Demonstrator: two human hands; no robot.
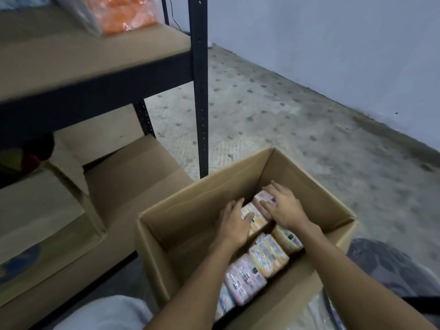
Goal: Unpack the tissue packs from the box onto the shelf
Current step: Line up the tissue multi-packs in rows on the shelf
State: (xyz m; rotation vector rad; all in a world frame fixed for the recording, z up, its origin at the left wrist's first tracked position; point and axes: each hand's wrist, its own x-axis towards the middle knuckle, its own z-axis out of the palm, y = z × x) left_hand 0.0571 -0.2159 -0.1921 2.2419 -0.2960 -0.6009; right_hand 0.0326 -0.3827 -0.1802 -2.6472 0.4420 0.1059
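Observation:
An open cardboard box point(204, 198) stands on the floor in front of me. Inside it lie several tissue packs in pink and yellow wrappers point(247, 277), in a row along its right side. Both hands are down in the box at its far end. My left hand point(234, 222) rests with spread fingers against the left side of a yellow pack point(256, 219). My right hand point(283, 206) lies over a pink pack point(262, 197) and the yellow one beside it, fingers spread. Neither pack is lifted. The shelf point(95, 55) is up on the left.
A dark metal upright point(200, 91) of the rack stands just beyond the box. An orange plastic-wrapped bundle point(123, 13) sits on the upper shelf. Closed cardboard boxes point(133, 177) fill the lower level at left. Grey speckled floor and a wall lie to the right.

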